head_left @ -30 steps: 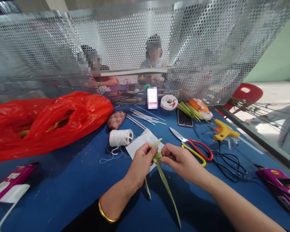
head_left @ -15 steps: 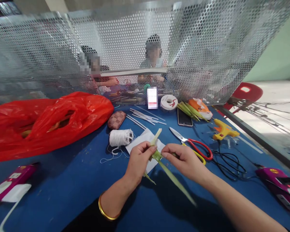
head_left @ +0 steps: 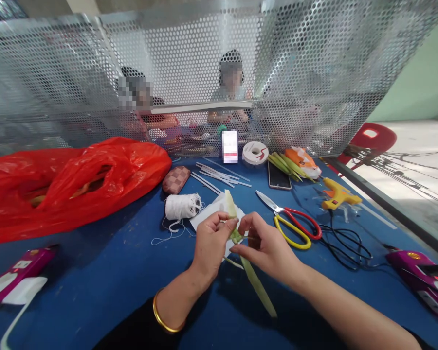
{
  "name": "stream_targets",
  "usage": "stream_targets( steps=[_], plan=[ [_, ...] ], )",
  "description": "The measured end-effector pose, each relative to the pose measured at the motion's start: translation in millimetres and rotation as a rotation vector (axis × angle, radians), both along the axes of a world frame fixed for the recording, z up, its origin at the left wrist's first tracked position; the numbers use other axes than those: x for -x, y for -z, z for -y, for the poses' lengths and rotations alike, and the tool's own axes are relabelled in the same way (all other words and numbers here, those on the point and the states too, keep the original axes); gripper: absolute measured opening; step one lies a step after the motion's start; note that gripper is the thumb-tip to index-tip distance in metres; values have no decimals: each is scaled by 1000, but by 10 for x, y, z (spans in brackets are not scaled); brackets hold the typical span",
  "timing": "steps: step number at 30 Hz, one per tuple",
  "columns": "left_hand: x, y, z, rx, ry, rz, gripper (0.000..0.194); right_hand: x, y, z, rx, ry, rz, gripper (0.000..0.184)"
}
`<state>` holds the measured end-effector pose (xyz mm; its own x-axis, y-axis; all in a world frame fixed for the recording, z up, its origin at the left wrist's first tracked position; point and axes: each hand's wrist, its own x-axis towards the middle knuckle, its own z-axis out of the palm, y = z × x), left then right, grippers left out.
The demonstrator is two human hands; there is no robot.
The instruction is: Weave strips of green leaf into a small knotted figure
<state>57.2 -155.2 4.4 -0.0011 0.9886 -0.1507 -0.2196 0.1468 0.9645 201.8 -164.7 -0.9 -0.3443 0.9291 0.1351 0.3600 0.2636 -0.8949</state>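
Over the middle of the blue table, my left hand (head_left: 212, 243) pinches a small folded piece of pale green leaf strip (head_left: 236, 237) between thumb and fingers. One flat end stands up above the fingers, and a long tail (head_left: 259, 288) hangs toward me. My right hand (head_left: 272, 249) is at the right side of the fold, its index finger above and thumb below, curled round a thin part of the strip. Its fingertips partly hide the fold. Beneath the hands lies a white paper sheet (head_left: 209, 212). Scissors (head_left: 288, 218) with red and yellow handles lie beside my right hand.
White string (head_left: 180, 207), a checked pouch (head_left: 176, 180) and a red plastic bag (head_left: 131, 189) lie left. White sticks (head_left: 222, 175), a ribbon spool (head_left: 255, 153), leaf strips (head_left: 286, 165) on a phone (head_left: 279, 182) and a yellow glue gun (head_left: 339, 194) lie beyond. People sit behind the perforated screen (head_left: 190, 63).
My right hand has shifted slightly left, and its thumb and index finger have spread round the fold. The long leaf tail has swung left and the upright end has tipped left.
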Motion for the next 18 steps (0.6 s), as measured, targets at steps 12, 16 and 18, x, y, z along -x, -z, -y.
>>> stream_targets(
  steps=[12, 16, 18],
  plan=[
    [13, -20, 5, 33, 73, -106, 21, 64, 26, 40, -131, -34, -78, 22],
    [18, -28, 2, -4, 47, -182, 22, 61, 0, 21, -133, -66, -67, 16],
    [17, -30, -6, -61, 47, -216, 22, 51, -21, 18, -142, -70, -42, 10]
  ],
)
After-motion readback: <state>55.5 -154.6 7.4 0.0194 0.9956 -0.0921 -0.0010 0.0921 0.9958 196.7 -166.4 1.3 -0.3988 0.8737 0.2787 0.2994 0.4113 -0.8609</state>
